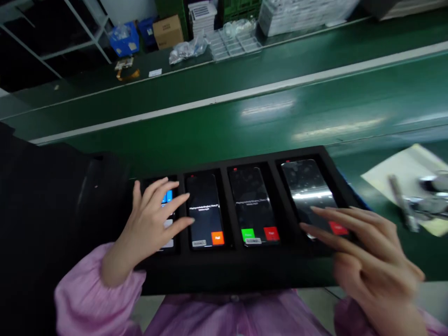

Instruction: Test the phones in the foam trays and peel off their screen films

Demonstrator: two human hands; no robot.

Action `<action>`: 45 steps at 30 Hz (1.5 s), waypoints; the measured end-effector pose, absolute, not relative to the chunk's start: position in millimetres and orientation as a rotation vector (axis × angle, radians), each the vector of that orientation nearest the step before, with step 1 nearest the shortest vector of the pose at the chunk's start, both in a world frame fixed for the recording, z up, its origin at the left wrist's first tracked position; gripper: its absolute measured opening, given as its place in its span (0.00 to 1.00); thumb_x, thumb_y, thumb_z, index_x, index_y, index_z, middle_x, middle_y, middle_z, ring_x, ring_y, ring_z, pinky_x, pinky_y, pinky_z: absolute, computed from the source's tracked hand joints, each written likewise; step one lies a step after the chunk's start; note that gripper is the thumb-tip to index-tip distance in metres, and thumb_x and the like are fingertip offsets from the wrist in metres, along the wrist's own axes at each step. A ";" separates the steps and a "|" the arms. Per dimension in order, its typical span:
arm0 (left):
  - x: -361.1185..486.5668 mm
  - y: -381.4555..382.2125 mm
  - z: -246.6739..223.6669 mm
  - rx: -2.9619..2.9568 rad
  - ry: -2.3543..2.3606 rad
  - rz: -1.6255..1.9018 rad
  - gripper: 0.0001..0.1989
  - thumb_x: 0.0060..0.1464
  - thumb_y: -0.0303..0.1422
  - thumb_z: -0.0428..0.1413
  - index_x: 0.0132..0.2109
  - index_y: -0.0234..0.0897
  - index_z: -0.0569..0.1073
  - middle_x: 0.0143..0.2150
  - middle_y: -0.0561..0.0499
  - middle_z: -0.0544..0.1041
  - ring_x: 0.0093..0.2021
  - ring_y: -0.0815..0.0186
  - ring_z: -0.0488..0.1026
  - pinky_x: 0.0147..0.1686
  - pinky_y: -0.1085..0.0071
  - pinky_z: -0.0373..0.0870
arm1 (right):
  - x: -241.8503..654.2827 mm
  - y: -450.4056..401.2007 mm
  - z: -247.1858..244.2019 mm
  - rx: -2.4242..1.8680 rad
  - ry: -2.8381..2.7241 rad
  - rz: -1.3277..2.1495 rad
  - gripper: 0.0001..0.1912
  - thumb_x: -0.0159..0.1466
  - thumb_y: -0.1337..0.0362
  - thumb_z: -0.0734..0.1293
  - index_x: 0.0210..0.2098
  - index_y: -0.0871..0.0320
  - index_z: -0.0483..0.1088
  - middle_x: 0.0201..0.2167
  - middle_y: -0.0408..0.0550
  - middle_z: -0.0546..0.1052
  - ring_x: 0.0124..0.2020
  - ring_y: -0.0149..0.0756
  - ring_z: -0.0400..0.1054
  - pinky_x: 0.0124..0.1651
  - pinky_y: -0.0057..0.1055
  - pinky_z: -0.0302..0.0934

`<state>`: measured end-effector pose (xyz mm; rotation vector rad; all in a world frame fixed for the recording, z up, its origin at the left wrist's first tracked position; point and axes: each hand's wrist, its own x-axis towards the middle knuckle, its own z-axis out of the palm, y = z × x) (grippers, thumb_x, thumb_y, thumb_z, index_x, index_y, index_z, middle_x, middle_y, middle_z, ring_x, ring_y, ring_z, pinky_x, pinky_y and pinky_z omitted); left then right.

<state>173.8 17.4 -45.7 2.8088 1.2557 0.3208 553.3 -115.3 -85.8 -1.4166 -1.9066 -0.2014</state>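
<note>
Four phones (254, 191) lie face up in separate slots of a black tray (245, 268) on the green desk (196, 135), likely for steadiness and readability. The left hand (149, 217) is over the leftmost, the right hand (374, 252) over the rightmost (contact unclear), each grip spread, fingers apart.

Bare left hand (149, 224), loose wrinkled pink cloth sleeve (93, 291); bare right hand (383, 261), matching sleeve (350, 316); purplish-pink cloth garment (231, 318).

Left grip (149, 221), right grip (376, 254) (palms down)
</note>
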 end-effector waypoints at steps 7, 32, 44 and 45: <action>174.5 1.0 -54.4 2.970 1.222 0.317 0.25 0.71 0.50 0.50 0.65 0.43 0.74 0.66 0.36 0.74 0.68 0.40 0.68 0.71 0.21 0.44 | 609.3 -131.5 -67.7 -1.592 -1.920 -0.070 0.25 0.73 0.71 0.58 0.58 0.39 0.77 0.60 0.46 0.76 0.53 0.53 0.73 0.53 0.56 0.65; 185.2 39.3 -45.3 2.801 1.434 0.348 0.18 0.71 0.47 0.52 0.58 0.49 0.80 0.63 0.42 0.75 0.66 0.39 0.70 0.69 0.20 0.50 | 620.5 -105.8 -86.8 -1.553 -2.186 0.007 0.22 0.78 0.53 0.57 0.54 0.47 0.81 0.67 0.52 0.72 0.62 0.53 0.66 0.60 0.54 0.67; 238.6 38.9 -49.9 2.847 1.095 0.287 0.17 0.71 0.47 0.52 0.48 0.51 0.85 0.63 0.45 0.78 0.69 0.43 0.68 0.65 0.15 0.51 | 635.7 -23.4 -74.6 -1.656 -2.067 -0.004 0.28 0.79 0.52 0.54 0.40 0.49 0.84 0.59 0.50 0.79 0.59 0.52 0.69 0.59 0.55 0.64; 252.1 42.1 -50.7 2.859 1.053 0.310 0.17 0.71 0.47 0.52 0.52 0.50 0.84 0.63 0.43 0.77 0.69 0.43 0.67 0.66 0.16 0.51 | 636.4 -22.5 -73.4 -1.657 -2.026 0.000 0.27 0.79 0.53 0.53 0.42 0.50 0.84 0.59 0.51 0.79 0.59 0.52 0.69 0.58 0.55 0.65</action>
